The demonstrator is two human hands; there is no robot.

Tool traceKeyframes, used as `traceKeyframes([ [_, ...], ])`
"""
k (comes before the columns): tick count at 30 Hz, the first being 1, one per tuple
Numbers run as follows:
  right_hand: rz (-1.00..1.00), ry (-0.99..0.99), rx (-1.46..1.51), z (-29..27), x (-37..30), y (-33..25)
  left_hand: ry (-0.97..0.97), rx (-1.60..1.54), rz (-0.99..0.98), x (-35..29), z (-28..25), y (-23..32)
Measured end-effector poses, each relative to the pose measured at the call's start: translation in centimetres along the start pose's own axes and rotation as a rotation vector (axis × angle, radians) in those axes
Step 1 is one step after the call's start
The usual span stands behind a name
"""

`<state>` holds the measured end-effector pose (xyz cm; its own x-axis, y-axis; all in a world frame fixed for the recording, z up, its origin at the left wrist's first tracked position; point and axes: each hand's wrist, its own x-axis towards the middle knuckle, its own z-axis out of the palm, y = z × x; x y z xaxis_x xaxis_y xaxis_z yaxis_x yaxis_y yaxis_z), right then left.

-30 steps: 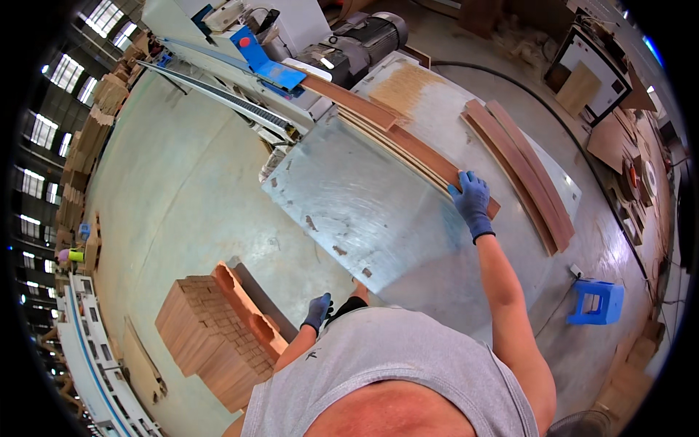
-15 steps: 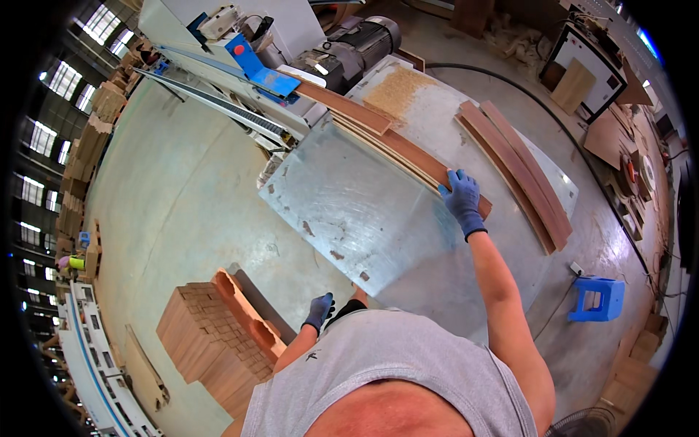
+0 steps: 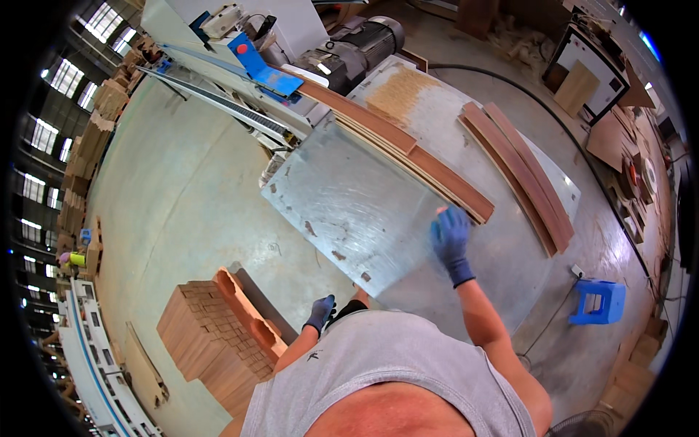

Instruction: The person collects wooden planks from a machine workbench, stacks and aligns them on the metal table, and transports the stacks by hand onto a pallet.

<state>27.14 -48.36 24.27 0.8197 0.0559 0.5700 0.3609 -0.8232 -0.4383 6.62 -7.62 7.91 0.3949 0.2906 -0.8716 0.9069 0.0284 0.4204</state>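
Note:
On the metal table, a stack of long curved wooden strips reaches out from the machine, with a shorter upper strip lying on top. Just off the near end of that stack is my right hand, in a blue glove, its fingers apart and slightly blurred. It holds nothing. My left hand, also gloved, hangs low beside my body, away from the table. Its fingers are loosely bent and nothing shows in them. To the right, two reddish-brown curved strips lie side by side.
The machine's blue bracket and a dark motor stand at the far end, near a patch of sawdust. A stacked pile of wooden pieces is at lower left. A blue stool and a black cable are at right.
My right hand has let go of the stack's near end and drawn back toward me and slightly left. The upper strip has slid along the stack toward me. My left hand has hardly moved.

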Motion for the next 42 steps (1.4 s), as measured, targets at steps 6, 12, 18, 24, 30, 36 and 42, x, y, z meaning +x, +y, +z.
traceKeyframes([
  [6, -0.012, -0.158, -0.066, 0.8, -10.3, -3.7, -0.034, 0.055, 0.001, 0.2, 0.2, 1.1],
  [12, 0.101, -0.107, -0.042, 1.5, -10.3, -3.4, -0.026, 0.043, 0.013, -0.1, 0.3, 1.5],
  [18, 0.091, -0.050, -0.017, 1.2, -9.8, -3.4, -0.041, 0.022, 0.027, -0.6, 0.3, 0.6],
  [24, 0.099, -0.029, -0.007, 1.1, -9.8, -3.3, -0.025, -0.008, 0.025, -0.6, 0.0, 0.0],
  [30, 0.112, -0.037, 0.000, 1.4, -9.9, -3.4, -0.016, -0.001, 0.025, -1.2, -0.1, -0.3],
  [36, 0.129, 0.100, -0.067, 0.5, -4.9, -1.4, -0.007, 0.054, 0.049, -1.2, -0.6, -0.8],
  [42, 0.109, 0.088, -0.354, -1.0, 4.6, 3.9, -0.006, 0.057, 0.041, -0.6, -0.8, 0.0],
])
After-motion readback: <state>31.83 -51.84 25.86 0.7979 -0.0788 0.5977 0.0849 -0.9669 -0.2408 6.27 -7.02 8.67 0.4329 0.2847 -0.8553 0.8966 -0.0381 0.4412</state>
